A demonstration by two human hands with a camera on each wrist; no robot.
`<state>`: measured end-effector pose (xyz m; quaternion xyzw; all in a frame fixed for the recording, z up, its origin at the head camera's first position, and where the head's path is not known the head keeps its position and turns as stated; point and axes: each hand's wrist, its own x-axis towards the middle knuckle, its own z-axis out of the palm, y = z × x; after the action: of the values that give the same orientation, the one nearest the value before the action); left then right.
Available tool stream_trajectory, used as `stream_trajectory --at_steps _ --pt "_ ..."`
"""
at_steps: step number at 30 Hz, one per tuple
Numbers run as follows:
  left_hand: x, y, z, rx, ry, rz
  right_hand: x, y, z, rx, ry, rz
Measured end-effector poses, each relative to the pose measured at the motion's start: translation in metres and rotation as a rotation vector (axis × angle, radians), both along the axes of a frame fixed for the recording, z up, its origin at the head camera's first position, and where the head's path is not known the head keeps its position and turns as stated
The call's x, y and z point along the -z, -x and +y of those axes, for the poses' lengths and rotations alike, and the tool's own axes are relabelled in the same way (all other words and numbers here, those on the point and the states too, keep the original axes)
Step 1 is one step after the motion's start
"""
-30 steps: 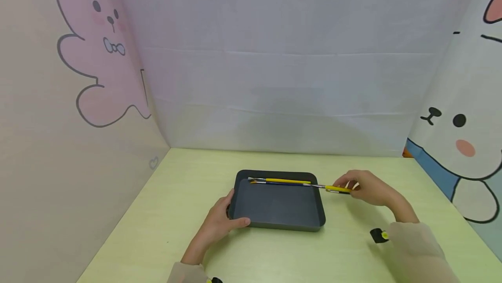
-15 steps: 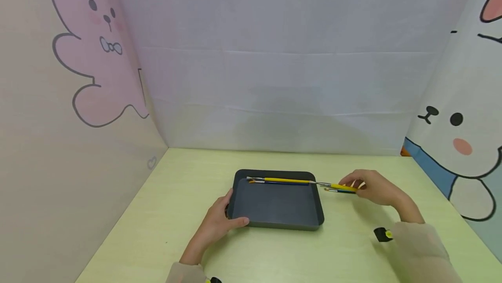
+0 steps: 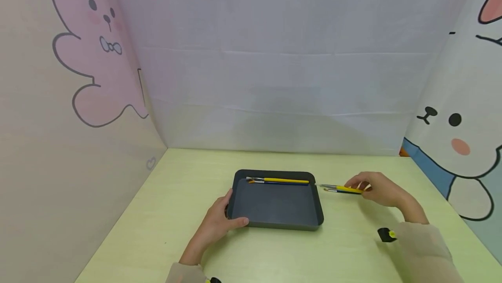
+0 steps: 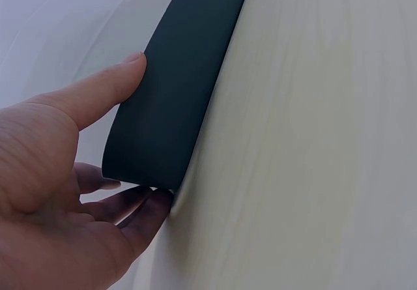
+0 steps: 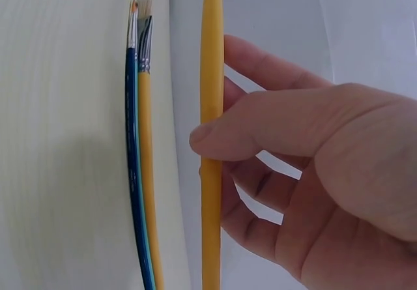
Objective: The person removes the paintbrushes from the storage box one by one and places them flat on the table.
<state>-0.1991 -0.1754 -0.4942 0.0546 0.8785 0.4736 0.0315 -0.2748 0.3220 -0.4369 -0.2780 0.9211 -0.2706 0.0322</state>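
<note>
My left hand [image 3: 221, 221] grips the near left corner of a dark grey baking tray [image 3: 278, 224], thumb on its front wall. The left wrist view shows fingertips under the tray's wall [image 4: 176, 88]. Inside the tray, along the back, lie a yellow paintbrush [image 3: 288, 180] and a dark blue paintbrush [image 3: 286, 183], bristles to the left. Right of the tray, my right hand [image 3: 382, 189] pinches a yellow-handled paintbrush [image 5: 212, 62] between thumb and fingers. Beside it on the table lie a blue paintbrush [image 5: 132, 127] and another yellow paintbrush [image 5: 146, 133].
The pale yellow table [image 3: 188, 169] carries everything. A white sheet [image 3: 290, 100] hangs behind it. Cartoon-printed panels close off the left [image 3: 98, 78] and right [image 3: 443, 152] sides.
My right hand has moved a little to the right with the yellow paintbrush, whose tip has drawn away from over the tray's rim. The left hand and tray look the same.
</note>
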Motion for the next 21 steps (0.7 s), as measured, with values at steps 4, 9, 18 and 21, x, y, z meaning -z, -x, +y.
stream_trajectory --at_steps 4,9,18,21 --pt "-0.001 0.000 0.001 0.000 -0.002 0.001 0.003 0.000 0.006 0.003 -0.003 -0.002" --pt "-0.003 0.000 0.001 0.003 -0.006 -0.002 0.008 0.002 0.013 0.003 -0.016 0.005" --pt "-0.002 -0.001 0.000 0.001 -0.005 0.000 0.019 0.010 0.020 -0.005 -0.012 -0.014" --pt "-0.003 -0.001 0.000 0.000 -0.004 0.000 0.023 0.011 0.021 0.000 -0.016 -0.015"
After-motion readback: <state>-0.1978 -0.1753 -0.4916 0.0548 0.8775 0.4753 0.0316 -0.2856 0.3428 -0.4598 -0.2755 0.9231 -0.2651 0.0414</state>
